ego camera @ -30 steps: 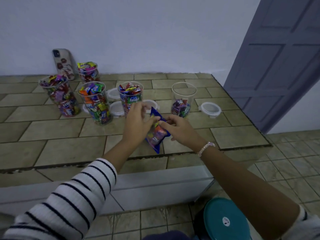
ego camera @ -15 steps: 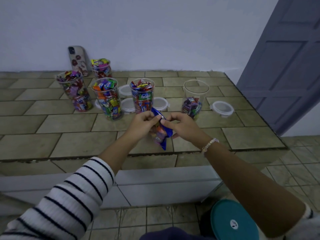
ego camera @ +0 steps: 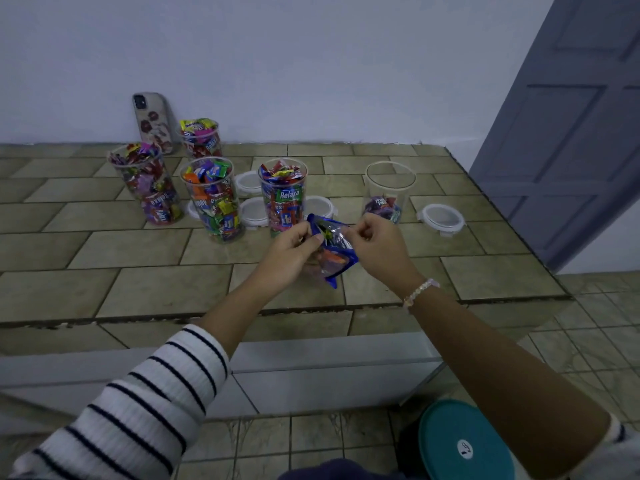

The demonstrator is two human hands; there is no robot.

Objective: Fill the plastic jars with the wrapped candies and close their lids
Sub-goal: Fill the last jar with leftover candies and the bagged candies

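Progress is judged to be well past the halfway mark. On the tiled worktop four plastic jars are seen filled to the brim with wrapped candies: the far-left jar, the back jar by the wall, the middle-left jar and the middle-right jar. The fifth jar, set apart to the right, holds only a shallow layer at its bottom. No jar has been closed. The lids lie loose on the worktop, the right lid just beside the fifth jar and the other lids among the full ones.

A blue candy bag is held above the worktop, in front of the middle-right jar. Its top edge is pinched by the left grip on one side and the right grip on the other. Whether it has been opened cannot be told.

What is left: the fifth jar is to be filled and all five lids pressed on.
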